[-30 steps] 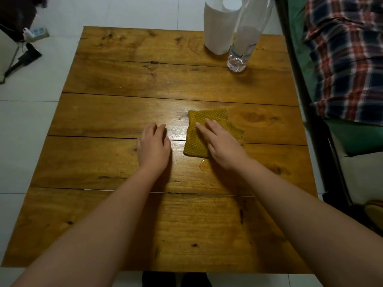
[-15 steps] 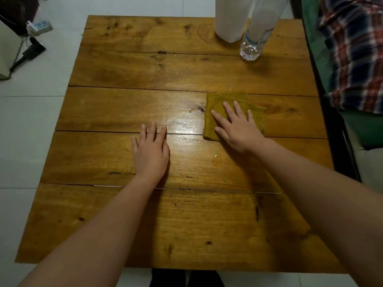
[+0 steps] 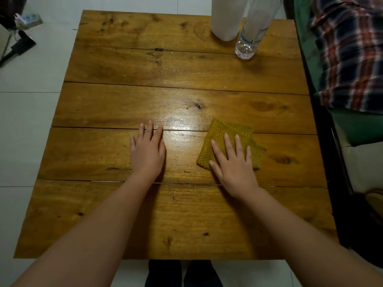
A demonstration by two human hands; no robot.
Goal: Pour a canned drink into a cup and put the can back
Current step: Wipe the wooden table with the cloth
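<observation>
A folded mustard-yellow cloth [image 3: 227, 130] lies on the wooden table [image 3: 145, 79], right of centre. My right hand [image 3: 232, 164] presses flat on the cloth's near half, fingers straight and spread. My left hand [image 3: 147, 151] rests flat on the bare wood to the left of it, fingers straight. A wet sheen shows on the wood between the hands. A white cup [image 3: 227, 19] stands at the far edge, its top cut off by the frame. No can is in view.
A clear plastic water bottle [image 3: 251, 32] stands right of the white cup at the table's far right. A plaid-covered bed [image 3: 348, 59] runs along the table's right side. Cables and a charger [image 3: 22, 44] lie on the tiled floor at the left.
My right hand has slid the cloth back toward me, over the spot where a small puddle lay. My left hand has stayed flat on the table.
</observation>
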